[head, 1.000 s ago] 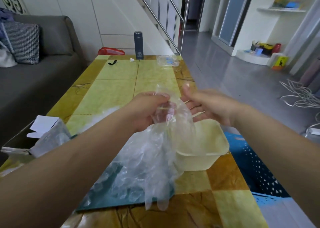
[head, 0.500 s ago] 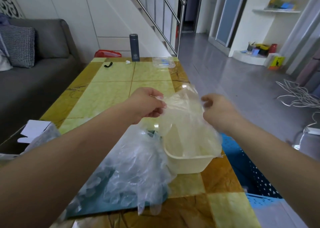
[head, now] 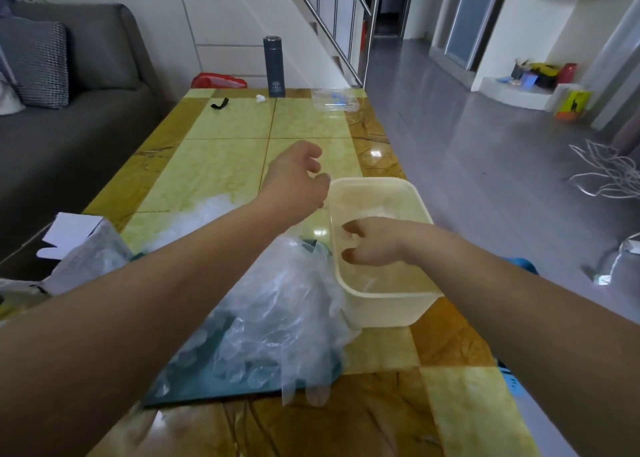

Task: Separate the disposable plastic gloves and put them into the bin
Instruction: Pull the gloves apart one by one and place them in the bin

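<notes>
A cream plastic bin [head: 384,309] stands on the tiled table near its right edge. My right hand [head: 375,245] reaches down inside the bin with loosely curled fingers, and nothing is visibly pinched between them. A thin clear glove [head: 379,212] lies faintly on the bin floor just beyond it. My left hand [head: 298,182] hovers over the bin's left rim, relaxed and holding nothing. A heap of clear disposable gloves [head: 277,325] lies left of the bin on a teal sheet [head: 207,389].
An opened glove box [head: 81,248] sits at the table's left edge. At the far end stand a dark flask [head: 274,66], a clear plastic case [head: 334,99] and a black clip [head: 220,103]. A grey sofa [head: 69,137] runs along the left, with open floor on the right.
Both hands were pulling one glove apart above the bin. Now the right hand has dropped into the bin and the glove lies inside; the left hand has let go.
</notes>
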### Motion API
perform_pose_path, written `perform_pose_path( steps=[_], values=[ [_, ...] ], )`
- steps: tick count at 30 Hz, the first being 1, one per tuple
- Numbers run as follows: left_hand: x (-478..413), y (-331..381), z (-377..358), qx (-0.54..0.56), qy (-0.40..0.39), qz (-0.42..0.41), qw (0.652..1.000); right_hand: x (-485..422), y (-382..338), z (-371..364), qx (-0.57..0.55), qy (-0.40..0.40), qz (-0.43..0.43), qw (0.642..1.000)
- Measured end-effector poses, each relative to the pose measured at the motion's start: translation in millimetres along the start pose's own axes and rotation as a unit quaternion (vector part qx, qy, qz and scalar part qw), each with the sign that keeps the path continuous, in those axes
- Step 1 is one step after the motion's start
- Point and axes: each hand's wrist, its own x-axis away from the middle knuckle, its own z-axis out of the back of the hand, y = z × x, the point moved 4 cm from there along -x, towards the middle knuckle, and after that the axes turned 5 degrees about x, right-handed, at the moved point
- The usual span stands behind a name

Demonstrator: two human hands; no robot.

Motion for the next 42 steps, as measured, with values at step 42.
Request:
perform_pose_path(
  steps=[42],
  values=[
    [105.6, -62.2, 122.7, 0.143, 0.007, 0.098, 0.985, 58.8, -83.1, -35.9, -0.478, 0.316, 0.098, 0.813]
  ],
)
